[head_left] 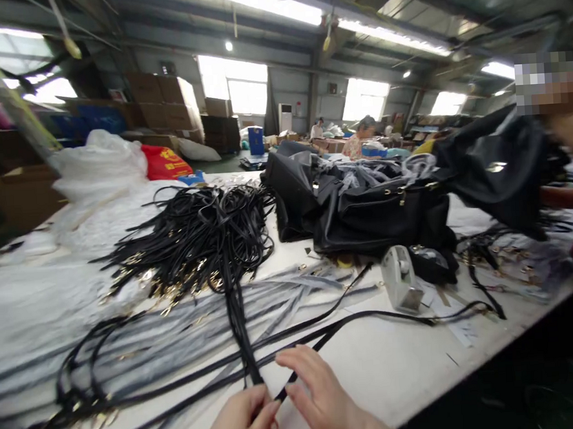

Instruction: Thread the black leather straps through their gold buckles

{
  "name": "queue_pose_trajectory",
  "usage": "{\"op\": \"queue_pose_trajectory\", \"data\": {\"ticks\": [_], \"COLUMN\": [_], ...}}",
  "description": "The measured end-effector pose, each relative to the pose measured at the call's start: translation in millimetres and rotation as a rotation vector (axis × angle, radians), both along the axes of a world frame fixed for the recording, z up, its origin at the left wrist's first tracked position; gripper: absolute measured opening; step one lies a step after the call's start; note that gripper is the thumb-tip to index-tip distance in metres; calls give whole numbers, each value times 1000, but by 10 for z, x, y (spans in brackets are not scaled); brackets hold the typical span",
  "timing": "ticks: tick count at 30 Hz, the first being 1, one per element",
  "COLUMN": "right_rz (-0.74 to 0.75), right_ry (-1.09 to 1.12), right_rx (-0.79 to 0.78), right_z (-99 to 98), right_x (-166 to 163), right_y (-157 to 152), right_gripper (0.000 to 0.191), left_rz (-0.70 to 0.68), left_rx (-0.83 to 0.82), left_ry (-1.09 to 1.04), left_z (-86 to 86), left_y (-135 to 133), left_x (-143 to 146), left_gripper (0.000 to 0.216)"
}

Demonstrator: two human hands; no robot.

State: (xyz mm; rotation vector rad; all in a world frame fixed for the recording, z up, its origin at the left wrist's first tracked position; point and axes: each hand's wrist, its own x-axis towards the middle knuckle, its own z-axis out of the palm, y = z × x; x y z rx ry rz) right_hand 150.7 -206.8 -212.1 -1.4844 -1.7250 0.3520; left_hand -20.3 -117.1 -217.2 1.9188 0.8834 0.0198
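Observation:
My left hand is closed around the ends of several black straps, which run back to a tangled heap of straps with gold clasps. Just right of it is my right hand, its thumb and fingers curved and apart. A thin black strap passes close to its fingertips; whether they touch it I cannot tell. Long black straps lie across the white table, some ending in gold clips at the lower left. Beneath and beside them are straps in clear plastic sleeves.
Black bags are piled at the table's far side. A white tape dispenser stands right of centre. Plastic wrap and a red bag lie at the left. A co-worker's arm is at the right beside a black bag.

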Motion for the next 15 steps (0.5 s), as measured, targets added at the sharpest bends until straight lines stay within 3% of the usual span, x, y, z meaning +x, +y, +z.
{"op": "queue_pose_trajectory", "data": {"ticks": [2,4,7,10,12,15], "right_rz": [84,85,-3,-116,8,308], "right_ry": [111,174,141,9,-73,-96], "right_rx": [-91,-194,-266,-268,-264,-277], "right_z": [-54,-95,-187,-310,-361,-364], "right_x": [-255,-283,16,291,249,-92], "right_y": [49,52,109,252,306,291], "right_gripper": [36,36,37,43,45,47], "left_rz": [0,-65,-85,-41,-6,31], "left_rx": [24,50,26,-7,-37,-34], "left_ry": [-80,-112,-85,-56,-46,-36], "left_z": [111,257,445,488,414,230], "left_y": [-92,-78,41,64,-3,-146], "left_x": [45,-26,-312,-607,-698,-697], "left_gripper": [20,18,22,21,19,14]}}
